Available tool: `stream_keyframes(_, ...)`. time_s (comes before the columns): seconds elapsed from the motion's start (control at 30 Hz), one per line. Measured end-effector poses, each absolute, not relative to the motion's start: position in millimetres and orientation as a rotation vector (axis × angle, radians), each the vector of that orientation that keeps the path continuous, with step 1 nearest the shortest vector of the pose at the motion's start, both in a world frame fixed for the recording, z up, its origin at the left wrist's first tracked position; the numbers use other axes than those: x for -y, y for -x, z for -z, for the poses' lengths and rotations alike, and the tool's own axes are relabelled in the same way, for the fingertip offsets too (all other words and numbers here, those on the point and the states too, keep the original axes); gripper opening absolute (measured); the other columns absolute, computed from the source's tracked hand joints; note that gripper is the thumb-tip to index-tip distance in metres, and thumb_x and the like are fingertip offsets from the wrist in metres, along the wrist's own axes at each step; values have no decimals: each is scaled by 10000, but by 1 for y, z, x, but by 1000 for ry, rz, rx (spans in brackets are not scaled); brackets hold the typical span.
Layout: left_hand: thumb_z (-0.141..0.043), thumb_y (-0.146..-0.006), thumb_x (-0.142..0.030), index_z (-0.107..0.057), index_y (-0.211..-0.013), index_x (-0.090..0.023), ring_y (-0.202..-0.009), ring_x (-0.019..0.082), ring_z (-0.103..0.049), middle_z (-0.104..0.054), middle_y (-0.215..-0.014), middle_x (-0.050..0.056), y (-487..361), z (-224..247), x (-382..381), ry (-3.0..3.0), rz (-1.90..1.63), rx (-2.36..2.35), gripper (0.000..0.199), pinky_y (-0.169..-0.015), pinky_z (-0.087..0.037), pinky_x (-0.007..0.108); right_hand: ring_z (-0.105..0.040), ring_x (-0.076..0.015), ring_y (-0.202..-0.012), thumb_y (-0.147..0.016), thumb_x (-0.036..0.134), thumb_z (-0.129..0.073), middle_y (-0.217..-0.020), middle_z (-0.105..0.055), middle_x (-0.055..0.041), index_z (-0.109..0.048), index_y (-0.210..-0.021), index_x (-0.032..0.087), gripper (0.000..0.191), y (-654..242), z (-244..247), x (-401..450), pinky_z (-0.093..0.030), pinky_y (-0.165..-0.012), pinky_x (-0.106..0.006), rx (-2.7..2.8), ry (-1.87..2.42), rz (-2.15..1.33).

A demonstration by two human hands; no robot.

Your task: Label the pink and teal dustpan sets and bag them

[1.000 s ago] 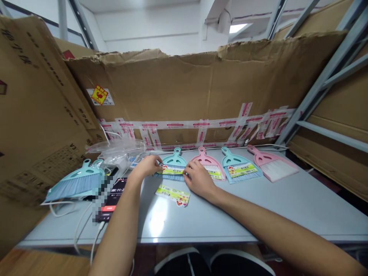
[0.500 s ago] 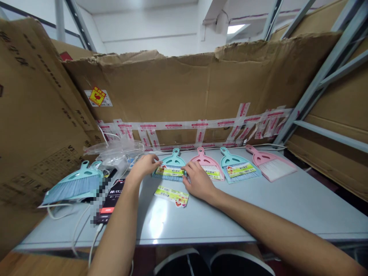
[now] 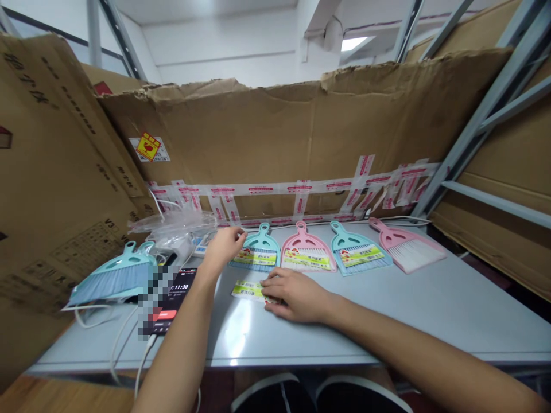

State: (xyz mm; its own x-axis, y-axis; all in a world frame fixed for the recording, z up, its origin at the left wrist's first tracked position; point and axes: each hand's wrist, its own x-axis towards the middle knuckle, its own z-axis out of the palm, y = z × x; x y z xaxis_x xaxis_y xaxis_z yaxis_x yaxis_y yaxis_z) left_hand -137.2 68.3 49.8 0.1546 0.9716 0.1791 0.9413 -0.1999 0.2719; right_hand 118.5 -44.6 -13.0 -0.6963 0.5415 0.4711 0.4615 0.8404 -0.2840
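Note:
My left hand is at the left edge of a turquoise dustpan with a blue brush; its fingers are loosely bent and apart, with nothing seen in them. A yellow-green label card lies across that brush. My right hand reaches over the right end of a loose label card lying on the table. Its fingers and thumb are apart, and they partly hide that card. To the right are a labelled pink dustpan set, a labelled turquoise set and a pink set without a visible label.
Another turquoise dustpan and brush rests at the left of the grey table. A phone with white cables lies beside it. Clear plastic bags are behind. Tall cardboard walls the back, and a metal frame stands right.
My right hand has left the first turquoise dustpan's label and come down toward me, over the loose label card. My left hand has risen slightly off the label's left end.

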Motion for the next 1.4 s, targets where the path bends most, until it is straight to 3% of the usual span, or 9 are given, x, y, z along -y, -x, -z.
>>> stream_keyframes(0.33, -508, -1077, -491, -812, -1165, -225, -838, 248, -736, -826, -913, 68, 109, -43, -60, -2374, -659, -1772, 413, -757, -467, 308, -727, -238, -881, -1008, 157, -672, -988, -818, -68, -799, -1276, 247, 310, -137, 7, 35, -529, -830, -346, 2450, 816, -273)
stream_keyframes(0.57, -473, -1122, -448, -775, -1155, -219, -981, 248, -729, -812, -1101, 97, 69, -40, -30, -2521, -903, -1382, 380, -908, -550, 344, -714, -192, -760, -937, 302, -761, -886, -816, -19, -803, -924, 243, 73, -231, -39, -1, -543, -707, -304, 1823, 1028, -640)
stream_keyframes(0.73, -527, -1122, -384, -731, -1339, -261, -1242, 289, -707, -764, -1323, 129, 3, -35, -2, -2609, -1035, -1075, 323, -1097, -571, 444, -734, -206, -761, -865, 463, -870, -826, -747, -21, -672, -838, 233, 306, -329, -42, -23, -620, -712, -330, 1269, 1087, -824)
stream_keyframes(0.8, -607, -1096, -410, -648, -1502, -291, -1408, 308, -643, -703, -1484, 131, -36, -35, 3, -2648, -1002, -935, 425, -1215, -519, 490, -752, -227, -804, -804, 463, -926, -878, -762, -45, -679, -856, 224, 348, -352, -33, -26, -657, -700, -351, 1154, 1044, -1005)
stream_keyframes(0.93, -877, -898, -468, -381, -1735, -244, -1641, 371, -420, -408, -1783, 184, -120, -29, 1, -2585, -879, -838, 998, -1318, -435, 530, -715, -201, -750, -719, 482, -990, -880, -753, -44, -716, -905, 204, 433, -372, -12, -23, -603, -534, -278, 1145, 982, -1231)
stream_keyframes(1.0, -890, -879, -407, -456, -1686, -217, -1588, 386, -498, -491, -1730, 204, -156, -24, -4, -2520, -839, -867, 935, -1276, -475, 525, -665, -155, -669, -725, 514, -995, -834, -731, -20, -713, -883, 200, 450, -379, -4, -19, -544, -492, -234, 1162, 942, -1277)
stream_keyframes(1.07, -708, -1017, -325, -673, -1465, -248, -1327, 334, -725, -757, -1428, 156, -182, -20, -11, -2403, -841, -966, 456, -1129, -575, 468, -639, -131, -640, -767, 564, -972, -834, -736, -23, -720, -866, 195, 458, -390, 2, -18, -534, -511, -226, 1197, 917, -1326)
stream_keyframes(1.13, -602, -1055, -260, -773, -1228, -255, -1079, 280, -810, -843, -1133, 106, -197, -16, -20, -2244, -891, -1038, 243, -988, -612, 394, -644, -134, -644, -821, 653, -909, -867, -759, -52, -733, -871, 188, 499, -404, 4, -22, -544, -536, -239, 1232, 942, -1330)
stream_keyframes(1.4, -728, -978, -236, -664, -1408, -157, -694, 189, -786, -830, -912, 79, -233, -10, -26, -1495, -943, -981, 442, -577, -523, 242, -611, -142, -574, -745, 699, -919, -862, -766, -25, -739, -1181, 219, 673, -459, -1, -37, -436, -447, -232, 1187, 1220, -958)
